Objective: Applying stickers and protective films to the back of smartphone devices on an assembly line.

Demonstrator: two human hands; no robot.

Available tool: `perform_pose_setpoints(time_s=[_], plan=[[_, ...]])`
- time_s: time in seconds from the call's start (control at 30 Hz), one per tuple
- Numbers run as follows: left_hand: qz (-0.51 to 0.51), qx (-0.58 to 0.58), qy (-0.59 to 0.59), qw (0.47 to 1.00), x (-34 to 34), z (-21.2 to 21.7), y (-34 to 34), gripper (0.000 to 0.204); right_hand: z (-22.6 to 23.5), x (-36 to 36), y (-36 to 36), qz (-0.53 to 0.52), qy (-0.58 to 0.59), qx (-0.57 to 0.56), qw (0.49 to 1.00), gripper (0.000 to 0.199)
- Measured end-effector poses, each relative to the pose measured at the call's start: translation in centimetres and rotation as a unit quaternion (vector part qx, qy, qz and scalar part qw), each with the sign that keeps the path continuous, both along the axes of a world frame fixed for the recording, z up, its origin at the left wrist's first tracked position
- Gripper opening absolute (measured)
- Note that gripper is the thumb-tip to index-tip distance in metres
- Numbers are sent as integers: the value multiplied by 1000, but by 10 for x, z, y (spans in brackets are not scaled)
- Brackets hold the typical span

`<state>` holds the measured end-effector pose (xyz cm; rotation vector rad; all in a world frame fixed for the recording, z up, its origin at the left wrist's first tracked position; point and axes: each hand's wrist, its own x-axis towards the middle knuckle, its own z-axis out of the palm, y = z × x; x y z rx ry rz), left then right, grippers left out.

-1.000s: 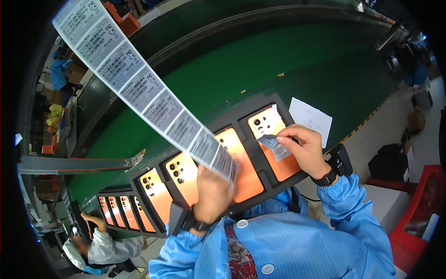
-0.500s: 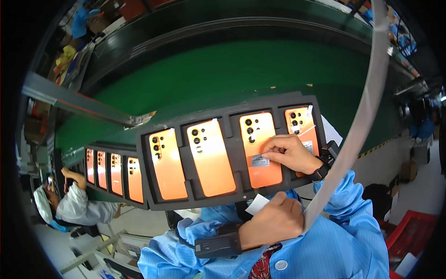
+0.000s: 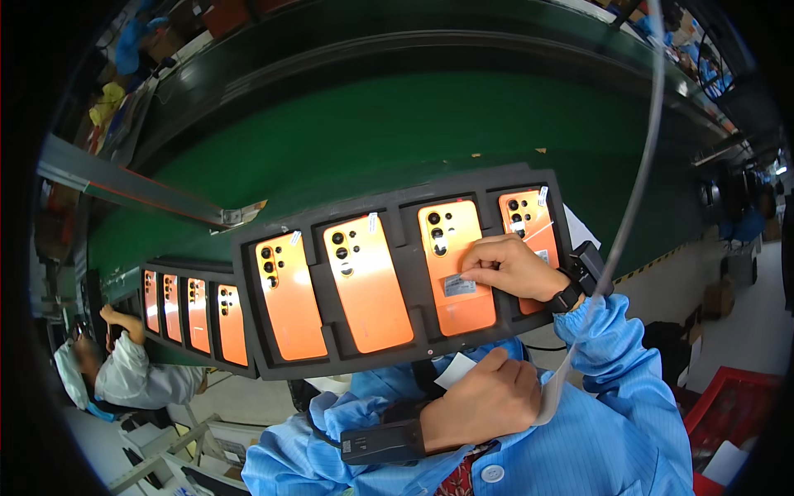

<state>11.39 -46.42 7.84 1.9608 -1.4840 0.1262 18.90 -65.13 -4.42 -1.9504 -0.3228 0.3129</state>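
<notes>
Your two hands are apart. Your right hand (image 3: 513, 269) has its thumb and fingertips pinched at the upper right corner of a small grey label (image 3: 459, 287). The label lies over the lower back of an orange phone (image 3: 466, 318) beneath that hand; its fine print is too small to read. Your left hand (image 3: 484, 401), nearer your chest, is closed around a long pale strip (image 3: 637, 190), which rises past your right wrist, seen nearly edge-on. A white paper piece (image 3: 454, 371) juts from the left hand's far side.

Just right of your right hand, partly covered by it, is another phone (image 3: 539, 236) bearing a pale printed label (image 3: 542, 256), also unreadable. To that hand's left are two more orange phones (image 3: 376, 306). All four sit camera-end away from you in a black tray (image 3: 331, 369). Beyond your right wrist, a white sheet (image 3: 581, 227) shows beside the tray. Farther left, a second tray (image 3: 255, 364) holds orange phones, near a co-worker in white (image 3: 132, 376).
</notes>
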Motion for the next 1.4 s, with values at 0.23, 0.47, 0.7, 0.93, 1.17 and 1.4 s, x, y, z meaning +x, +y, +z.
perform_pose_setpoints(time_s=[0.23,0.47,0.7,0.93,1.17,1.4], plan=[[-12,27,4,1000,3,2,3,10,41,7,19,30,-56,-2,998,10],[-3,13,-4,1000,4,0,2,11,53,11,21,66,-84,-31,994,10],[0,10,-2,1000,7,0,3,11,51,12,22,69,-86,-37,993,9],[-5,23,-3,1000,7,-1,3,11,53,12,22,77,-76,-53,993,10],[-8,7,4,1000,8,0,3,11,50,12,20,75,-83,-45,993,10],[-9,4,6,1000,7,-1,1,12,43,13,18,83,-109,-38,990,11]])
